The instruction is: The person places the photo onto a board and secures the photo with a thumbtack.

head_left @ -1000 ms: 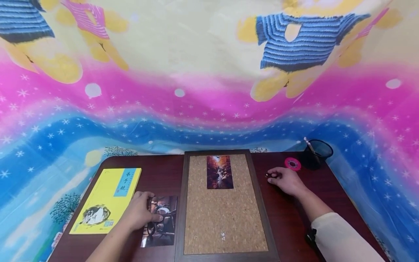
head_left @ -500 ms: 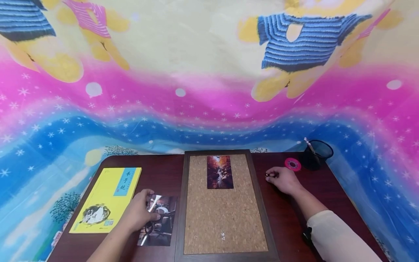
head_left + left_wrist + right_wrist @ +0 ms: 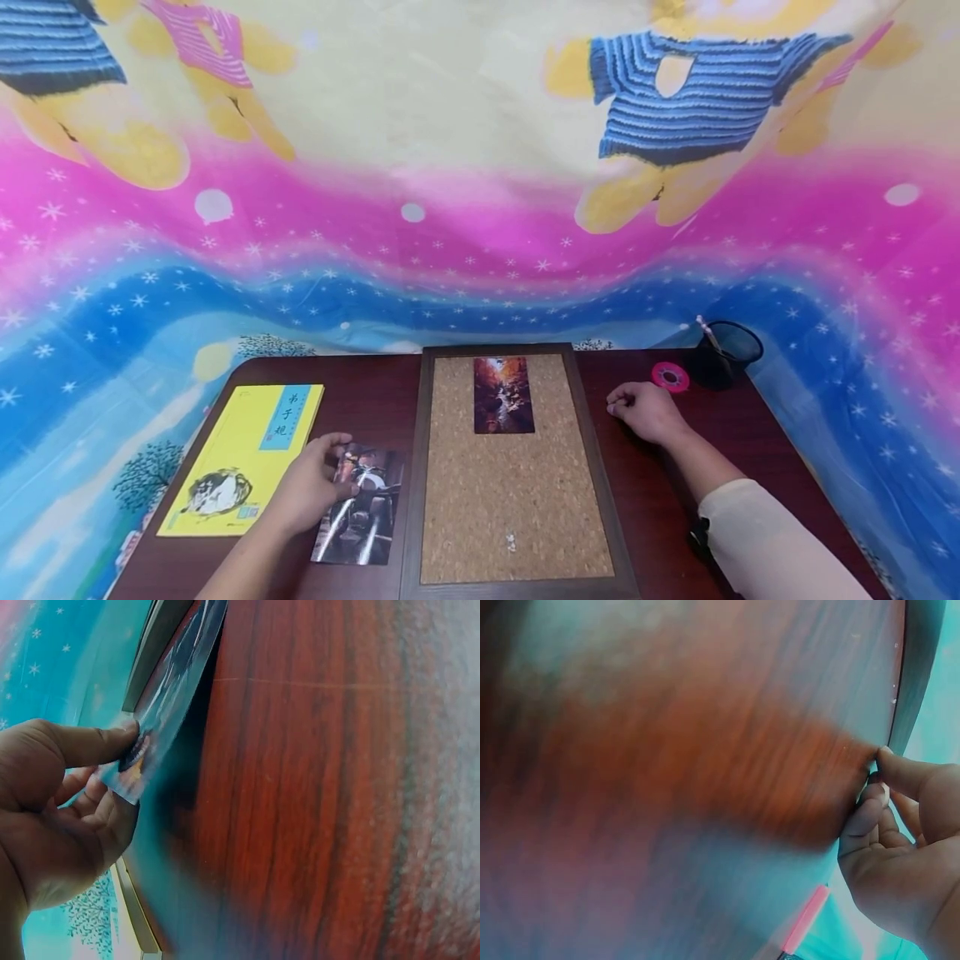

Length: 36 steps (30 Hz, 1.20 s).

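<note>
- Board (image 3: 513,483) on the surface (image 3: 367,383), a photo (image 3: 504,396) on its far end.
- Left of the board: a second photo (image 3: 367,521), then a book (image 3: 240,458).
- Right of it: a round item (image 3: 682,379), then a cup (image 3: 712,371) holding a pen (image 3: 708,332).

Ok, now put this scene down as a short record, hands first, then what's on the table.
Left hand: pinching a corner of the motorcycle photo
Right hand: thumb and fingertips close together, right of the board; anything between them is too small to identify
Cork board: in the middle, brown frame
Stream photo: on the board's far end
Yellow book: left of the motorcycle photo
Pink ring: beyond the right hand
Black cup: far right corner, thin stick inside
</note>
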Motion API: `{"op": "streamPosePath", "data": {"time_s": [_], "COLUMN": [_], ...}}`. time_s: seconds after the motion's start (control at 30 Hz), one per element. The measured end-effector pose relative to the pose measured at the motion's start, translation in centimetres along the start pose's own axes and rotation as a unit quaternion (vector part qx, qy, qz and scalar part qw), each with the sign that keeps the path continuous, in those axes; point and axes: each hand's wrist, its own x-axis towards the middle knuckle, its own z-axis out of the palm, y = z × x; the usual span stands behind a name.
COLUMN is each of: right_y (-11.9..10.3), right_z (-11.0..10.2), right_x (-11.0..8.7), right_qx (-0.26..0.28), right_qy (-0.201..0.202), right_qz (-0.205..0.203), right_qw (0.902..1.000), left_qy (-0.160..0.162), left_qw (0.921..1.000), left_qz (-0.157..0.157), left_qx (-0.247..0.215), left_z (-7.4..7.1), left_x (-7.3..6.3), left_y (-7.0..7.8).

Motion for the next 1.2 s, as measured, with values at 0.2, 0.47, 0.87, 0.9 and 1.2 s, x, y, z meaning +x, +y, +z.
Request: {"op": "streamPosePath", "data": {"time_s": [0.2,0.47,0.87,0.9,1.2], "right_y": [0.0,-0.2,-0.3,-0.2,-0.6], "right_z": [-0.3,-0.8,-0.9,-0.9,-1.3], "right_x": [-0.2,-0.6,-1.1,-1.2,-1.4], "right_qx": [0.007,0.024,0.038,0.039,0.049], "right_qy": [-0.013,-0.027,-0.029,-0.029,-0.032], "right_qz": [0.012,0.013,-0.002,0.0,0.002], "right_qw": [0.9998,0.9993,0.9989,0.9988,0.9983], "left_qy": [-0.017,-0.042,-0.05,-0.052,-0.066], "left_qw": [0.9961,0.9843,0.9813,0.9809,0.977], "left_qz": [-0.027,-0.021,-0.04,-0.036,-0.016], "left_qx": [-0.082,-0.17,-0.181,-0.184,-0.202], "left_z": [-0.2,-0.3,-0.9,-1.0,-0.8], "left_x": [-0.2,-0.3,-0.1,-0.1,0.0], "left_y": [0.2,0.3,1.1,1.2,2.1]}}
